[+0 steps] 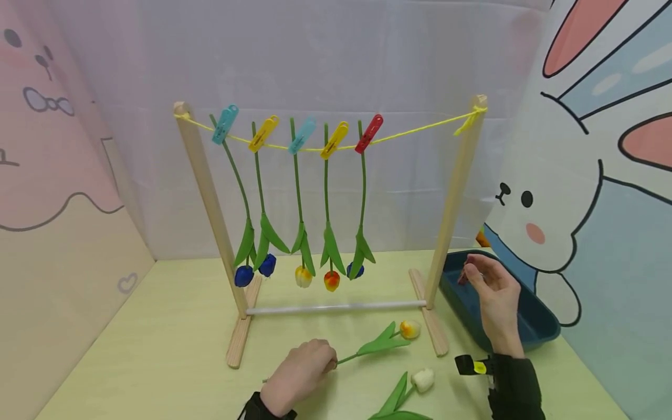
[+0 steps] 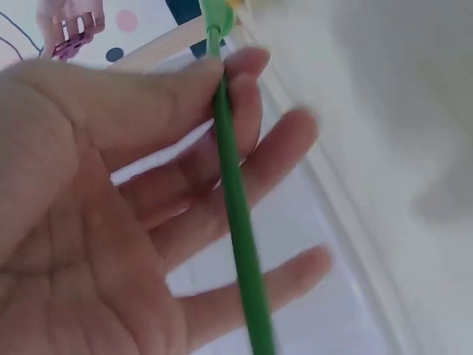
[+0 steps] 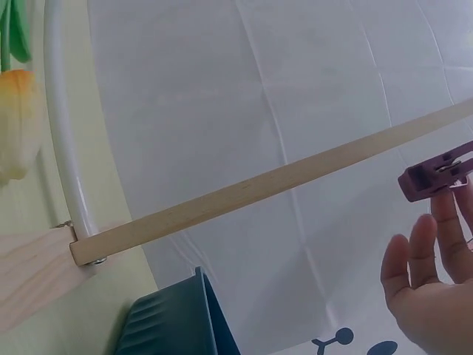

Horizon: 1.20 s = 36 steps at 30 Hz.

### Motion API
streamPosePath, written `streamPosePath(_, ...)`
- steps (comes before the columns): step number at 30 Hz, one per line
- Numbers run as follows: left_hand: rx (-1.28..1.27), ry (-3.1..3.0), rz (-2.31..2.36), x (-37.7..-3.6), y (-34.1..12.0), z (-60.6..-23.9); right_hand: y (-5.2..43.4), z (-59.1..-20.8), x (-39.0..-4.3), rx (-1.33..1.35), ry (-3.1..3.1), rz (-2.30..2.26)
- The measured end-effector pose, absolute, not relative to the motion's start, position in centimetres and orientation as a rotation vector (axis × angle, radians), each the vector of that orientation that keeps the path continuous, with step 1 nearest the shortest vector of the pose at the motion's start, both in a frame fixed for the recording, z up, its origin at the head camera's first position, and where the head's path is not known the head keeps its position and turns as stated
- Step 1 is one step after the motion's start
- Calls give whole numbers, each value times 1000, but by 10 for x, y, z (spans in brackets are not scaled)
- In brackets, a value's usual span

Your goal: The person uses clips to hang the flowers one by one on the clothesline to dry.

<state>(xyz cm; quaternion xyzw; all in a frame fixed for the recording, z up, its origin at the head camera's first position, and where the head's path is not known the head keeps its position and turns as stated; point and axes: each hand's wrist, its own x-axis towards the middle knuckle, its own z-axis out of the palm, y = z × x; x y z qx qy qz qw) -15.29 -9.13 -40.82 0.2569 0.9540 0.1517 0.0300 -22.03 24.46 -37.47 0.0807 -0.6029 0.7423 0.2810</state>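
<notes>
My left hand is low over the table and pinches the green stem of an artificial tulip between thumb and forefinger; its other fingers are spread in the left wrist view. That tulip points right, with a yellow-orange bloom. At the right, my right hand holds a dark purple clothespin by the fingertips, above the dark teal bin. A white tulip lies on the table at the front, partly cut off by the frame edge.
A wooden frame with a yellow string stands ahead. Several tulips hang from it head down, held by blue, yellow and red clothespins. A white rod joins the posts low down.
</notes>
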Motion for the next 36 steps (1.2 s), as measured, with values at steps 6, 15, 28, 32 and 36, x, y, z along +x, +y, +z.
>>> streamPosePath(6,728,3406,338,-144,-83,-395,247,-375,-220,191,-1604,1978)
streamPosePath(15,942,3707,541,-147,-81,-387,248,-377,-222,245,-1585,1982)
streamPosePath(28,1098,4007,520,-156,-93,-357,253,-376,-221,165,-1589,1983)
streamPosePath(32,1204,3869,980,-156,-95,-344,252,-375,-221,119,-1582,1999)
streamPosePath(36,1312,3530,1577,-162,-91,-336,251,-374,-221,122,-1556,2022)
